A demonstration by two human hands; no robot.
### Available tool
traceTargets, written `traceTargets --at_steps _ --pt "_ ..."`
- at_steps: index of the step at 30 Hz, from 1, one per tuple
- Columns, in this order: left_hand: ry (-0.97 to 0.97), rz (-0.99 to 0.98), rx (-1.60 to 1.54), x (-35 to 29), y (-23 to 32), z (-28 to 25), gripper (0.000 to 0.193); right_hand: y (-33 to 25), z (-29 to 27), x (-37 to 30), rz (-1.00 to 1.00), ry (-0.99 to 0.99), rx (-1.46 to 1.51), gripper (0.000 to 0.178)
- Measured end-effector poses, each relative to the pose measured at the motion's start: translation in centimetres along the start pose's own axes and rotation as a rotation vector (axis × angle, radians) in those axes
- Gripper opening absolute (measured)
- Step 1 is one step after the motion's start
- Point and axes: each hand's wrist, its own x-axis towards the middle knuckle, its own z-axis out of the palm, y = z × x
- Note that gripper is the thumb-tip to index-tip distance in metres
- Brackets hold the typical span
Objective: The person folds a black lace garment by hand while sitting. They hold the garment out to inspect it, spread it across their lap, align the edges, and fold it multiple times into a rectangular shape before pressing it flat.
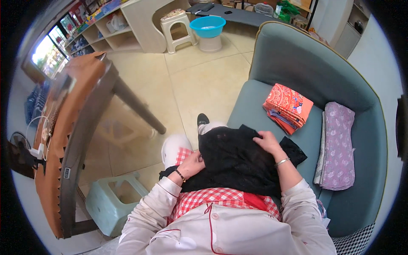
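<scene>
A black garment [238,157], lacy at its right end, lies spread over my lap on top of a red-and-white checked cloth [212,196]. My left hand [193,164], with a beaded bracelet at the wrist, pinches the garment's left edge. On the upper right of the same fabric, my right hand [268,143] grips the edge between thumb and fingers; a silver bangle circles that wrist. Some of the fingertips are hidden by the hands themselves. Beside my right hand, a folded orange patterned cloth stack [288,106] rests on the sofa seat.
A folded purple floral cloth [338,146] lies against the grey-green sofa's [314,59] right side. To my left stand a brown-covered table [63,140] and a pale green plastic stool [102,204]. Farther off, a blue basin [208,26] sits on a stool near a beige stool [176,29].
</scene>
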Motion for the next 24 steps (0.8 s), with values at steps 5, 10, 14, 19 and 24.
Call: traceTargets --at_steps 5,10,14,19,24 --pt "0.042 -0.096 -0.426 -0.8 3.4 -1.6 0.032 -4.2 -8.0 -2.6 -0.295 0.266 0.071 0.018" --pt "0.028 0.153 -0.002 -2.1 8.9 -5.3 0.026 -9.7 -15.6 -6.3 -0.414 0.398 0.331 0.025" --pt "0.089 0.324 0.245 -3.0 10.8 -7.1 0.019 -11.6 -19.5 -8.6 -0.542 0.584 0.335 0.022" --pt "0.28 0.426 0.421 -4.9 10.4 -8.6 0.01 -11.5 -21.2 -11.5 -0.503 0.688 0.279 0.022" --pt "0.444 0.327 0.289 -6.1 6.4 -8.7 0.009 -7.8 -19.7 -12.5 -0.429 0.578 0.329 0.026"
